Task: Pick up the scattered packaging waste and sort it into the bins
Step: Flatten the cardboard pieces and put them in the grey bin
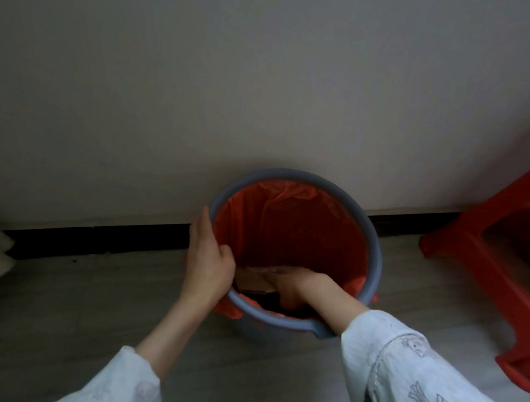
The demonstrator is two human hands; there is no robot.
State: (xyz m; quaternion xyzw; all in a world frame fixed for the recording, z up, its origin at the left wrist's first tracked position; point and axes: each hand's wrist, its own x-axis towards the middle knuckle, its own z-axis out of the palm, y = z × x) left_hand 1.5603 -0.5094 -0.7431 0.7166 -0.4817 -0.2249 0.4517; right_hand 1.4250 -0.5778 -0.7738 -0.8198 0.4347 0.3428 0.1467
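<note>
Cardboard scrap (254, 282) lies inside the grey bin (373, 245), low against its near wall, long axis running across the opening. Right hand (296, 287) reaches into the bin and touches the scrap's right end; whether its grip is closed I cannot tell. Left hand (210, 261) clasps the bin's left rim, steadying it.

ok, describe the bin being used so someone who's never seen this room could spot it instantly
Follow the pale wall down to its dark baseboard; the bin stands on the floor against it, left of a red plastic stool. It is round with a grey rim and an orange-red liner. The left hand is on its rim and the right hand reaches inside.
</note>
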